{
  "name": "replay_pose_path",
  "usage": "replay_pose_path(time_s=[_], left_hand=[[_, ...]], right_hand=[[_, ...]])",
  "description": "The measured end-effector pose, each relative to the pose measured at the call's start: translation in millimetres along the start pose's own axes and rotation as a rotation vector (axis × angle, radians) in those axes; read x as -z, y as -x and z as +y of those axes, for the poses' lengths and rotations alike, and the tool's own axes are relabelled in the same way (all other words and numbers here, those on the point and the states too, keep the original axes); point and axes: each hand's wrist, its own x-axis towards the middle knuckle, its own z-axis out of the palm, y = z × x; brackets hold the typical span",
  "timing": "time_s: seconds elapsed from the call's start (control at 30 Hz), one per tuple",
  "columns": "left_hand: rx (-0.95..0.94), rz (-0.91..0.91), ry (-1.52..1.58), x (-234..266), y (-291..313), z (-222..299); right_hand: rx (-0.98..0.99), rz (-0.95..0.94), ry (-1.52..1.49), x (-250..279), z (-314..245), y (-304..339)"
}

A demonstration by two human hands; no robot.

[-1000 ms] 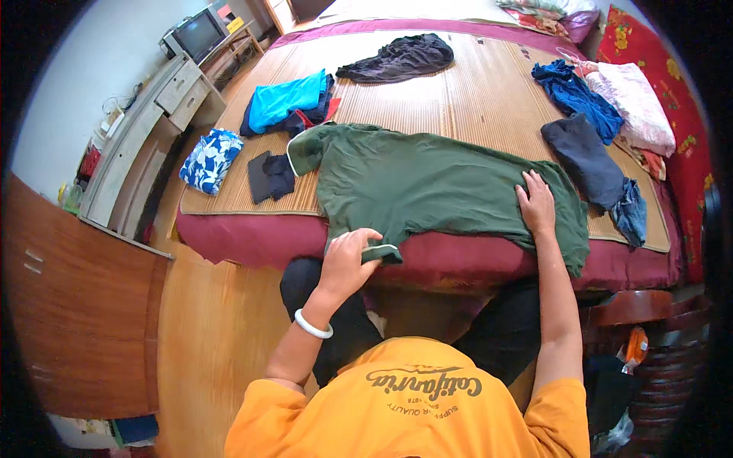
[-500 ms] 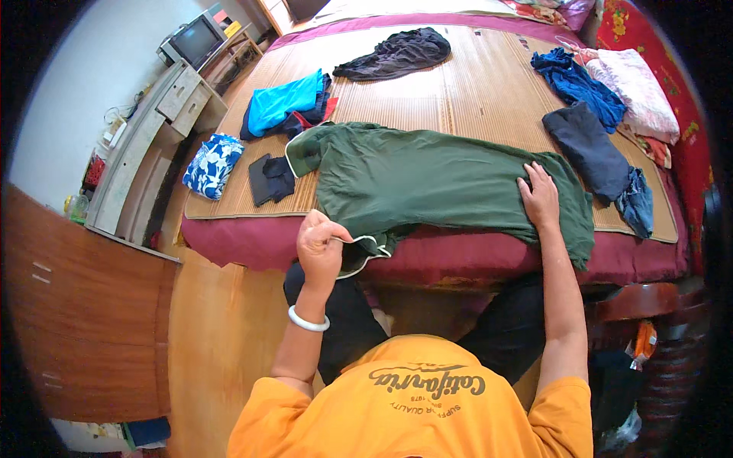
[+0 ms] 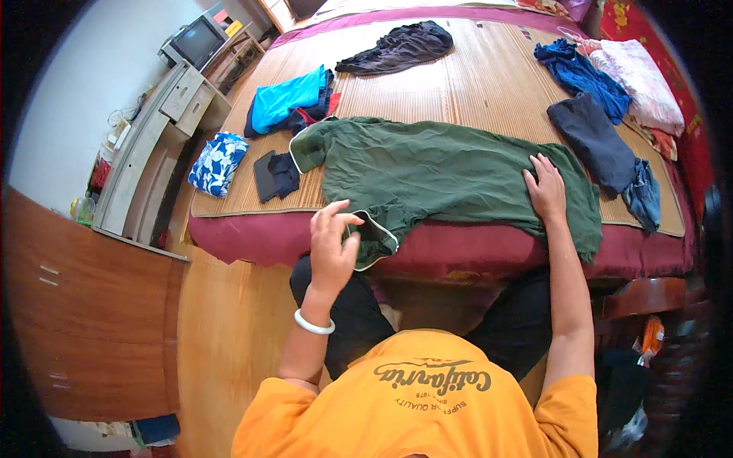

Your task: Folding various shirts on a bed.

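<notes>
A dark green short-sleeved shirt [image 3: 450,172] with pale trim lies spread sideways across the bed's near side. Its near sleeve hangs over the bed edge, and the sleeve opening gapes. Beside that opening is my left hand [image 3: 330,244], fingers apart and curved, with a white bangle on the wrist. Whether its fingertips touch the trim I cannot tell. My right hand [image 3: 547,187] lies flat on the shirt's right part, fingers stretched out and holding nothing.
On the woven mat [image 3: 489,76] lie a folded blue-and-white floral garment [image 3: 219,164], a small dark folded piece [image 3: 275,175], a bright blue folded garment [image 3: 286,101], a crumpled dark garment [image 3: 401,47] and dark trousers [image 3: 592,141]. A desk [image 3: 164,130] stands left.
My left hand has loosened its pinch on the sleeve's trim, and its fingers have spread. The sleeve opening now hangs beside it. My right hand stays flat on the shirt.
</notes>
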Motion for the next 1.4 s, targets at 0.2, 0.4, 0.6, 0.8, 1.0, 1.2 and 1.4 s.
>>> replay_pose_path(time_s=[0.2, 0.4, 0.6, 0.8, 1.0, 1.2, 1.4], left_hand=[[-0.267, -0.278, -0.172, -17, -2, 20], [-0.378, -0.467, -0.402, -8, -7, 8], [-0.338, -0.258, -0.437, 12, -18, 11], [-0.229, 0.057, -0.36, 0, -15, 0], [0.081, 0.323, 0.203, -20, 2, 5], [-0.053, 0.209, 0.119, -27, 35, 17], [-0.363, 0.032, -0.251, -32, 71, 21]], right_hand=[[-0.002, -0.011, -0.014, 2, -4, 0], [-0.003, -0.016, -0.011, 0, -4, -1], [0.002, 0.016, -0.019, 2, -4, 0], [-0.009, 0.007, -0.021, 0, -3, -1], [-0.015, -0.009, -0.019, 3, -5, 0], [0.001, -0.005, -0.019, 0, -3, -2], [-0.008, -0.005, -0.003, 2, -4, -1]])
